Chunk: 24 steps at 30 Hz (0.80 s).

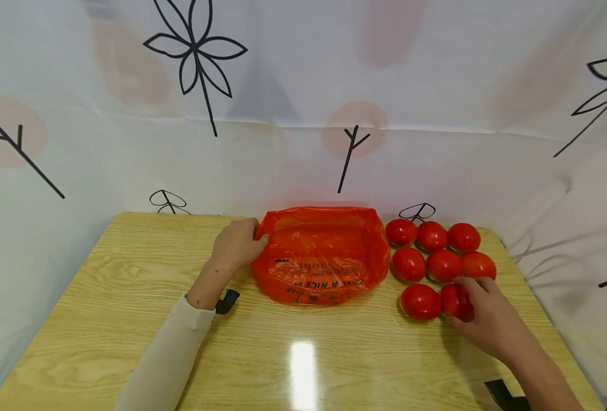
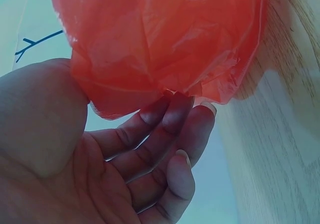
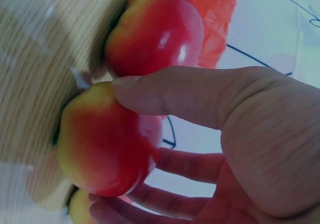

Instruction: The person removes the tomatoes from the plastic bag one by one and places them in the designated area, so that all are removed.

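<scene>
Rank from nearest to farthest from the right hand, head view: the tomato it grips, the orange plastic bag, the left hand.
1. Gripped tomato, inside the right hand, front row.
2. Orange plastic bag, table centre.
3. Left hand, at the bag's far left edge.

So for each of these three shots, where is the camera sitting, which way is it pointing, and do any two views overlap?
Head: on the person's head, looking forward and down at the table; shows both forearms, left hand, right hand.
Left wrist: beneath the left hand, facing up along the palm at the orange bag that it pinches.
Right wrist: under the right hand, facing its fingers round a tomato.
Shared: head and right wrist both show that tomato; head and left wrist, the bag.
</scene>
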Tool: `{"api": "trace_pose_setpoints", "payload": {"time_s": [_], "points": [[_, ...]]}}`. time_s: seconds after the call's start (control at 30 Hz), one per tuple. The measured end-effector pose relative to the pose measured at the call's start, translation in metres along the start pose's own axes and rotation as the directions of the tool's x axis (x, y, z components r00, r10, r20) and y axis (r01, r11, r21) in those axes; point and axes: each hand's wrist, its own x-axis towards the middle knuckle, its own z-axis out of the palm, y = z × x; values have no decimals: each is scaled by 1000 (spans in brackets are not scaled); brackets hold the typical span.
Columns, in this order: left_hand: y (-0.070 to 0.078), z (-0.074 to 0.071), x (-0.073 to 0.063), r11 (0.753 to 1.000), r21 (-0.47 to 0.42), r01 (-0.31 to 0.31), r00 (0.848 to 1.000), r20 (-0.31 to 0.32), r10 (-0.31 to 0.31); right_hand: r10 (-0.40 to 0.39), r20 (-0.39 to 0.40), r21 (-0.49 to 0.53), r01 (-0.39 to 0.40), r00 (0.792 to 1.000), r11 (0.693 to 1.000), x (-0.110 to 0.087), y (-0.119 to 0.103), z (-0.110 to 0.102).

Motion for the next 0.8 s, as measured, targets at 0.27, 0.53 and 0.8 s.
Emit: {"api": "trace_pose_setpoints", "payload": {"time_s": [0.27,0.53,0.8], "points": [[2,-1,-1,1000,2,3,1000,-3,-3,-51,-71,20,52,996,998,-3,1,-7],[4,-4,-3,1000,-24,11,1000,4,-11,-69,-258,43,83,964,996,4,2,-18],[-1,-13,-7,998,-63,-7,998,-58,3,-29,-356,66,56,934,996,16,0,-17]]}}
